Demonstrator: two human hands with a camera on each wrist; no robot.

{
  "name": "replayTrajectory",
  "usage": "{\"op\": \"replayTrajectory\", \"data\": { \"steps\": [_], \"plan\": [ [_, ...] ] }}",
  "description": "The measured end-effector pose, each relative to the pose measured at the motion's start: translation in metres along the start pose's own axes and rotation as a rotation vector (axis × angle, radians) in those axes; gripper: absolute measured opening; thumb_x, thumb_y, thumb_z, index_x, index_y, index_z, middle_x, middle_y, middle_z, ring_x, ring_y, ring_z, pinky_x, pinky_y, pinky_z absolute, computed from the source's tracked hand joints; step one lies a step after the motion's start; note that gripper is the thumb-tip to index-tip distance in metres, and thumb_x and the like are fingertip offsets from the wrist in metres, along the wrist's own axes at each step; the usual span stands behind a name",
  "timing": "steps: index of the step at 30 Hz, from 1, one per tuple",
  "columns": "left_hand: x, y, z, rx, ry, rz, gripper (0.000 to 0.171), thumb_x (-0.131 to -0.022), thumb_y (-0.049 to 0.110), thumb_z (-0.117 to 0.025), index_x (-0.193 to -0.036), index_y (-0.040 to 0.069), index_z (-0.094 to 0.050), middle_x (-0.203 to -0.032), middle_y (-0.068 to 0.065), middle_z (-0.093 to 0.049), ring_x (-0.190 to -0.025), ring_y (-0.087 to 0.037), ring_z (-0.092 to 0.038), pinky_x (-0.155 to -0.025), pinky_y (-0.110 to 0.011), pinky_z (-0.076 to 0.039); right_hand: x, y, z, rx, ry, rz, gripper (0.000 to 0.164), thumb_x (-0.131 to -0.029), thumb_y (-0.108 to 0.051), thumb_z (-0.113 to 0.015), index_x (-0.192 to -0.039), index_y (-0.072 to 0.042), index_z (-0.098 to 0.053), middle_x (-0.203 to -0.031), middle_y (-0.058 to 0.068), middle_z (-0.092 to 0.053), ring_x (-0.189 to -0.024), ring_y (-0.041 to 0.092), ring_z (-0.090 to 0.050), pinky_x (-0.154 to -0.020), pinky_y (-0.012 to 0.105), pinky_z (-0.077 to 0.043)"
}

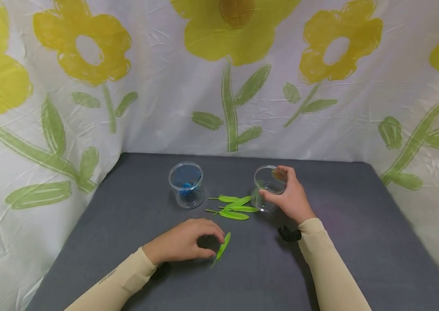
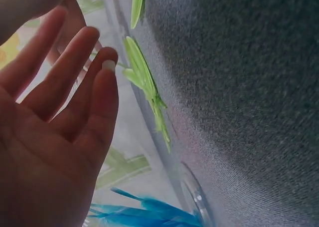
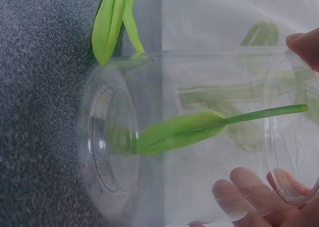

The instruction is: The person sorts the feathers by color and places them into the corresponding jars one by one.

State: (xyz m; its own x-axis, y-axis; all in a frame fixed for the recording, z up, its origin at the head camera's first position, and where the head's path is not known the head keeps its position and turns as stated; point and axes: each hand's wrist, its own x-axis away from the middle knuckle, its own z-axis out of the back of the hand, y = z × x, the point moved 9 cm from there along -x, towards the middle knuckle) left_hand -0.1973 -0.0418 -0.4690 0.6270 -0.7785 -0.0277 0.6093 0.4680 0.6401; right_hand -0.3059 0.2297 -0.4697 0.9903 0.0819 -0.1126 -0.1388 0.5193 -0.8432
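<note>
My right hand (image 1: pixel 293 198) grips a clear cup (image 3: pixel 199 62) near its rim, thumb on one side and fingers round the other. A green feather (image 3: pixel 184 132) appears upright within that cup's outline in the right wrist view, its stem toward the rim. My left hand (image 1: pixel 188 239) hovers low over the grey cloth, fingers relaxed and thumb apart. Just off its fingertips lies a single green feather (image 1: pixel 223 247). Between the two cups, several green feathers (image 1: pixel 235 208) lie in an overlapping bunch. The left wrist view shows the palm (image 2: pixel 45 157) holding nothing.
Left of the bunch stands another clear cup (image 1: pixel 188 202) with blue feathers (image 1: pixel 188 188) inside. Grey cloth (image 1: pixel 344 207) covers the table. A white curtain (image 1: pixel 165 95) printed with yellow flowers encloses the back and sides.
</note>
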Motion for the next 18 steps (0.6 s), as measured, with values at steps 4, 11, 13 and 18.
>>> {"op": "replayTrajectory", "data": {
  "steps": [4,11,13,18],
  "plan": [
    [0.002,0.001,-0.01,-0.066,-0.069,0.007,0.029,-0.092,0.022,-0.088,-0.118,0.029,-0.077,-0.125,0.023,-0.07,-0.124,-0.002,-0.064,-0.111,-0.032,-0.054,0.0,0.0,0.0,0.001,0.0,0.004,0.102,-0.088,-0.052,-0.088,-0.163,-0.015,-0.03,-0.165,0.01,-0.049,-0.158,0.031,-0.043,-0.129,0.056,-0.035],
    [0.002,0.002,-0.026,-0.118,-0.184,0.02,0.033,-0.089,0.013,-0.087,-0.109,0.038,-0.078,-0.124,0.027,-0.066,-0.119,0.001,-0.059,-0.103,-0.03,-0.055,-0.001,0.0,0.0,0.003,0.004,0.007,0.1,-0.089,-0.05,-0.088,-0.163,-0.015,-0.03,-0.164,0.009,-0.05,-0.157,0.03,-0.044,-0.129,0.055,-0.036],
    [0.0,0.003,-0.028,-0.126,-0.19,0.007,0.035,-0.088,0.011,-0.086,-0.108,0.038,-0.078,-0.124,0.027,-0.066,-0.119,0.001,-0.058,-0.105,-0.03,-0.054,-0.001,0.0,0.0,0.002,0.007,0.008,0.101,-0.089,-0.05,-0.088,-0.163,-0.015,-0.031,-0.164,0.009,-0.05,-0.157,0.03,-0.044,-0.129,0.055,-0.035],
    [-0.004,0.005,-0.031,-0.148,-0.18,-0.027,0.035,-0.087,0.011,-0.087,-0.107,0.038,-0.079,-0.124,0.026,-0.068,-0.115,0.002,-0.058,-0.103,-0.027,-0.054,0.0,0.0,0.0,0.001,0.005,0.005,0.102,-0.088,-0.051,-0.088,-0.164,-0.014,-0.03,-0.165,0.01,-0.049,-0.158,0.031,-0.043,-0.129,0.057,-0.035]
  ]
}}
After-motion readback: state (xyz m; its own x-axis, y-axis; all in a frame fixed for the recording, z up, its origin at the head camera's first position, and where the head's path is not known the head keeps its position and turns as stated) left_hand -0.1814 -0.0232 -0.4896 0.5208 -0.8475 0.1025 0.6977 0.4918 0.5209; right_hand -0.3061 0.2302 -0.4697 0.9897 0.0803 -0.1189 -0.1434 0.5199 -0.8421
